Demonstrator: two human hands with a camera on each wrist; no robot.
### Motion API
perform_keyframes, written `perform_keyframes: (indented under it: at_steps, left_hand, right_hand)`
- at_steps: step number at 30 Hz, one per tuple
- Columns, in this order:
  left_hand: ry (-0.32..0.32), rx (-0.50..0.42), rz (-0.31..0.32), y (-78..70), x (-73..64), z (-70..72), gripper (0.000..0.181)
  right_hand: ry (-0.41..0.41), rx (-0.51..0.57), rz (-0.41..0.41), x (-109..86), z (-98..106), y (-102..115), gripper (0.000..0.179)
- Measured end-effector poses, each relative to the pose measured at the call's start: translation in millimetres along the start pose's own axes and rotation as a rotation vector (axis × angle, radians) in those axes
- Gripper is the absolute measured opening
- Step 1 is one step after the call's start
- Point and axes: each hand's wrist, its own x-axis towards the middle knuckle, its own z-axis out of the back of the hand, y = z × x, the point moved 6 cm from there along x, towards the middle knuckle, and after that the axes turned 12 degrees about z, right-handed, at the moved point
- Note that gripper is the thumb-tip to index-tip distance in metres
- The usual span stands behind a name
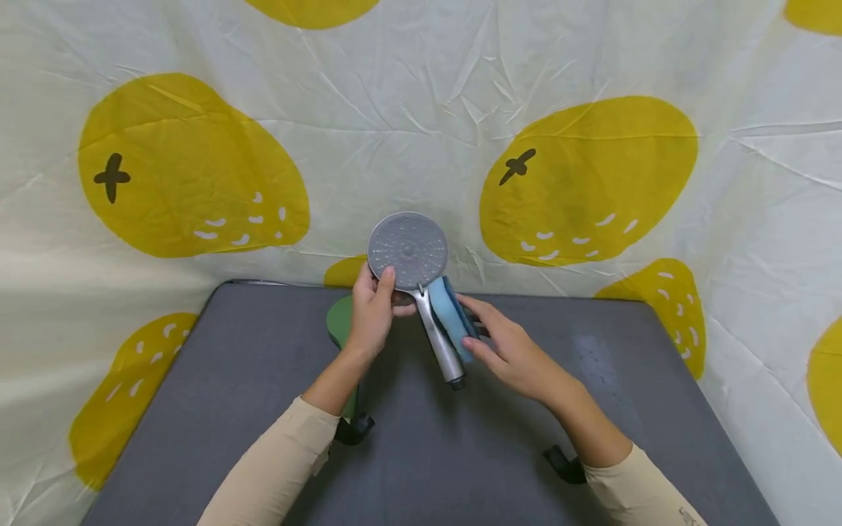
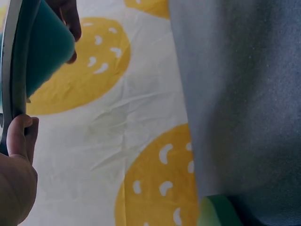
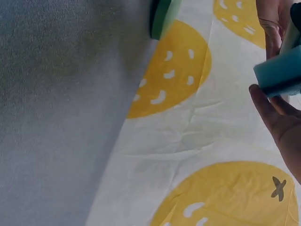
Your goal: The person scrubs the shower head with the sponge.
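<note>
My left hand (image 1: 373, 310) grips a silver-grey shower head (image 1: 408, 248) near the base of its round face, thumb on the front. The nozzle face is turned towards me, and the handle slants down to the right. A light-blue sponge (image 1: 449, 314) with a darker blue layer is pinched between the thumb and fingers of my right hand (image 1: 516, 354). Its light side lies along the right of the handle, just below the face. The right wrist view shows the sponge (image 3: 280, 73) with fingertips on its dark layer. In the left wrist view the shower head (image 2: 14, 61) appears edge-on.
Behind my left forearm a green object (image 1: 338, 321) with a rounded top is partly hidden on the dark grey table (image 1: 460, 453). A faint damp-looking patch (image 1: 595, 358) marks the table's right side. A white cloth (image 1: 395, 161) with yellow fruit prints hangs beyond the back edge.
</note>
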Motion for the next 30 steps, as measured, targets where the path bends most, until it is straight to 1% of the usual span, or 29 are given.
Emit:
perform_keyframes:
  at_steps: [2, 5, 9, 11, 13, 17, 19, 21, 22, 25, 28, 30]
  left_hand:
    - [-0.007, -0.027, 0.007, 0.4, 0.9, 2.8, 0.031]
    - [-0.032, -0.042, 0.008, -1.0, 1.9, 6.8, 0.030]
    - [-0.077, -0.027, -0.024, -7.3, 3.7, 12.4, 0.031]
    - [-0.088, -0.015, -0.037, -10.5, 4.7, 14.5, 0.031]
    - [-0.091, -0.007, -0.039, -12.8, 5.7, 15.6, 0.032]
    - [-0.086, -0.007, -0.005, -13.9, 6.4, 15.5, 0.032]
    - [-0.087, -0.008, 0.015, -13.1, 5.8, 15.1, 0.033]
    - [-0.083, -0.005, 0.034, -11.5, 5.2, 14.1, 0.033]
    - [-0.080, 0.006, 0.040, -10.9, 4.4, 13.4, 0.034]
    - [-0.060, 0.080, 0.058, -7.8, 2.2, 10.0, 0.035]
    - [-0.013, 0.185, 0.068, -4.6, -0.3, 5.2, 0.039]
    - [0.014, 0.234, 0.074, -2.3, -1.6, 3.0, 0.041]
  right_hand:
    - [0.025, 0.034, -0.018, -1.3, -1, 1, 0.061]
    - [0.050, 0.061, -0.018, -9.5, -4, 2, 0.060]
    - [0.068, 0.074, -0.006, -28.5, -10, 2, 0.058]
    - [0.065, 0.071, 0.011, -38.4, -13, 2, 0.059]
    - [0.053, 0.041, 0.047, -47.0, -14, 3, 0.061]
    - [0.004, -0.122, 0.155, -55.2, -11, 7, 0.070]
    - [-0.016, -0.206, 0.194, -53.5, -8, 10, 0.072]
    - [-0.027, -0.258, 0.217, -48.4, -5, 13, 0.071]
    - [-0.027, -0.273, 0.224, -45.0, -4, 13, 0.067]
    - [-0.028, -0.342, 0.264, -33.6, -4, 15, 0.056]
    - [-0.020, -0.436, 0.308, -21.2, -5, 16, 0.054]
    - [-0.017, -0.493, 0.330, -11.9, -4, 17, 0.053]
